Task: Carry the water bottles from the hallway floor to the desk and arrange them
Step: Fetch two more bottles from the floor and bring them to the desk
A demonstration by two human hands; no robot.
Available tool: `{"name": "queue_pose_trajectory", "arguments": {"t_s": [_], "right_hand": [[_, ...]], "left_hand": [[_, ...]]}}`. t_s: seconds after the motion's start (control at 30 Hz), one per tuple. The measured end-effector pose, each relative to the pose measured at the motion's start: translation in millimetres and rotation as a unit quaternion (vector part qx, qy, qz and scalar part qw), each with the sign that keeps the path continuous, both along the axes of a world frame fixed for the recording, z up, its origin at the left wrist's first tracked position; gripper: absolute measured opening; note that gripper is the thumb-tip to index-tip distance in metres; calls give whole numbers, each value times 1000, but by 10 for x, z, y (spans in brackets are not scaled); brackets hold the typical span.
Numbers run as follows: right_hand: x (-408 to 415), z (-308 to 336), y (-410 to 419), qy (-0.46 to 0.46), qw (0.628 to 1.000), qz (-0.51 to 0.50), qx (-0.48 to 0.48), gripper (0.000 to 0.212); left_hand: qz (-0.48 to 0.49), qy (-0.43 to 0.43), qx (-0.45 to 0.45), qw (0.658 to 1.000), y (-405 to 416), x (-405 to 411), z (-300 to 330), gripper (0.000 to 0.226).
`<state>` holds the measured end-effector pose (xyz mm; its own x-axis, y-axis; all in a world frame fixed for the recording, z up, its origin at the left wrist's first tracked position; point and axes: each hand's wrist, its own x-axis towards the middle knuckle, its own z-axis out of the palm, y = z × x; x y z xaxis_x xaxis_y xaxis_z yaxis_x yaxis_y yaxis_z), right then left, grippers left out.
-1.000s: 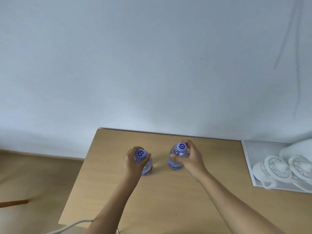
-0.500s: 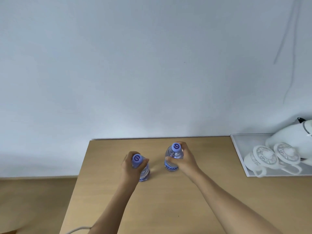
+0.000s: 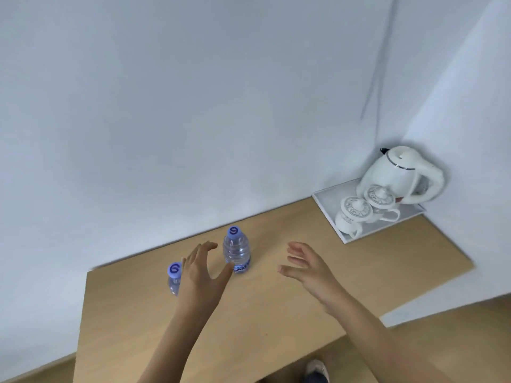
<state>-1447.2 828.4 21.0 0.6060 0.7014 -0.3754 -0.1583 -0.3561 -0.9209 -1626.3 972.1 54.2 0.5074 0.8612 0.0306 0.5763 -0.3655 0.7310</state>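
Two water bottles stand upright on the wooden counter [image 3: 276, 313], toward its far edge by the wall. The right bottle [image 3: 237, 251] — clear, blue cap, blue label at the base — stands free, between the two hands. The left bottle [image 3: 174, 277] is partly hidden behind the left hand [image 3: 203, 275]; only its cap and a bit of the shoulder show.

Left hand: fingers [image 3: 203, 248] spread and straight, gripping nothing; thumb reaches toward the base of the right bottle, contact cannot be told. Right hand [image 3: 308, 268]: fingers [image 3: 297, 248] loose and parted, holding nothing, apart from the right bottle on its right side.

Far right corner of the counter — a white tray [image 3: 327, 201] carrying a white electric kettle [image 3: 398, 175] and two lidded white cups [image 3: 352, 215], side by side in front of the kettle.
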Motion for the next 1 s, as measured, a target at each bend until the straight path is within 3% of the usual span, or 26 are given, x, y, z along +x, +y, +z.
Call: {"name": "queue_pose_trajectory", "arguments": {"t_s": [0.1,0.27,0.7,1.0], "right_hand": [[129,90,-439,20,998,-51,15,48],[389,202,-1398,13,991,-133,30,44],[1127,235,-4855,-22,947,-321,-1,45],[1779,278,-6476,-26,893,-449,-15,42]], "left_hand": [[-85,5,44,995,-360,295,61,39],[-189,-12,-4,982,-1103,839,108,44],[-426,18,-98,899,-4304,2590,-82,38],[-538,52,-119,833,-5884,3712,-61,37]]}}
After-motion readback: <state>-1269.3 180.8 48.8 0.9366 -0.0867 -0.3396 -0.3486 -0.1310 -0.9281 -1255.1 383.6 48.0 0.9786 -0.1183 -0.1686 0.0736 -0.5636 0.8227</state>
